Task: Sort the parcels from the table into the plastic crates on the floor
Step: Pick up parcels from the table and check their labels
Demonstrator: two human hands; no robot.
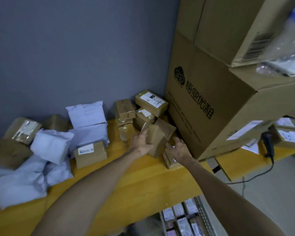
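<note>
Head view, parcel (157, 142) in left grip (140, 143), carton (203, 108) beside

Seen from the left hand (140, 143), which grips a small brown parcel (156, 140), bare yellow tabletop (134, 184) lies open from 6 to 7 o'clock, a lane between the heaps. At 3 o'clock the large carton (211, 103) walls off that side, just beside the spread-fingered right hand (179, 149). At 12 o'clock stacked small boxes (143, 114) block the reach to the wall. At 9 o'clock a labelled box (90, 155) and white mailers (52, 147) crowd the surface.
</note>
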